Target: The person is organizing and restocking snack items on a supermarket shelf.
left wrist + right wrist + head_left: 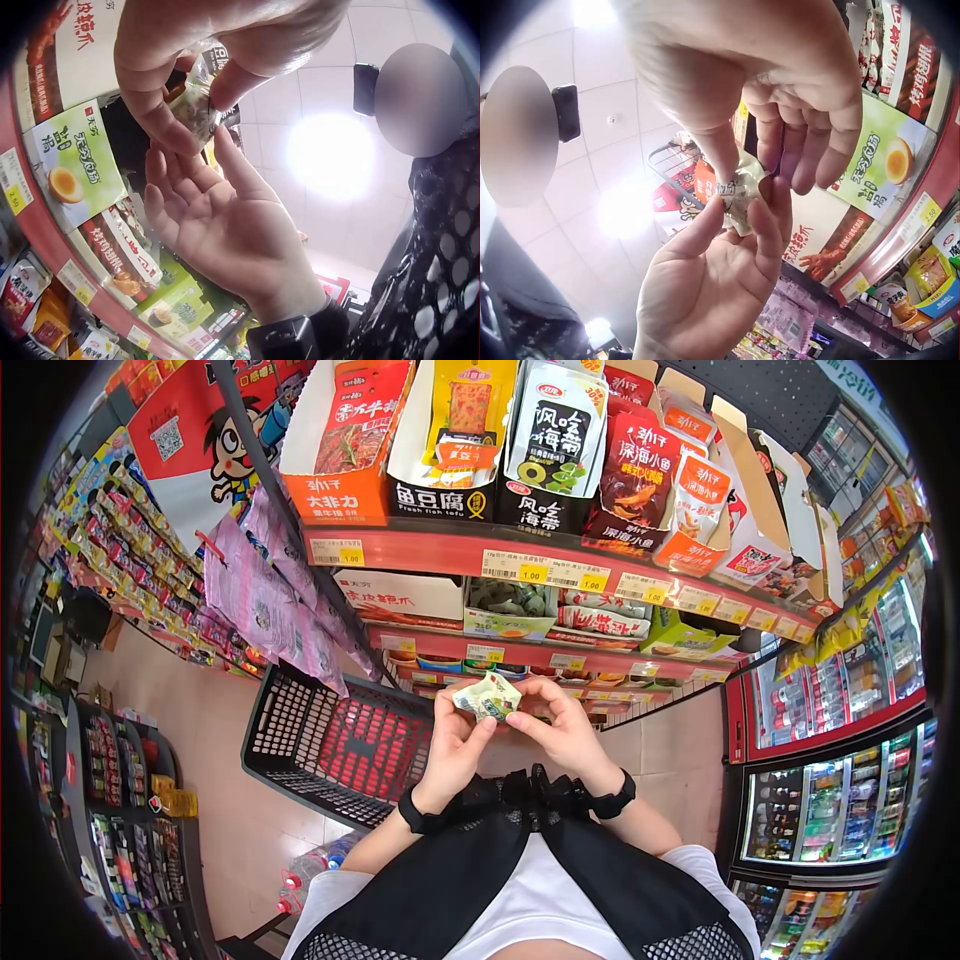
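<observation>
A small pale-green foil packet (489,698) is held between both hands in front of the chest. My left hand (455,737) pinches its left side with thumb and fingers, and my right hand (560,728) pinches its right side. In the left wrist view the packet (196,109) is crumpled, partly covered by the fingers. The right wrist view shows both thumbs on the packet (740,193), with printed lettering between them.
Snack shelves (450,540) with boxed packets stand ahead. A black shopping basket (285,725) is at the left below hanging pink bags (265,585). Drink coolers (830,790) stand at the right, and bottles (305,875) are on the floor at lower left.
</observation>
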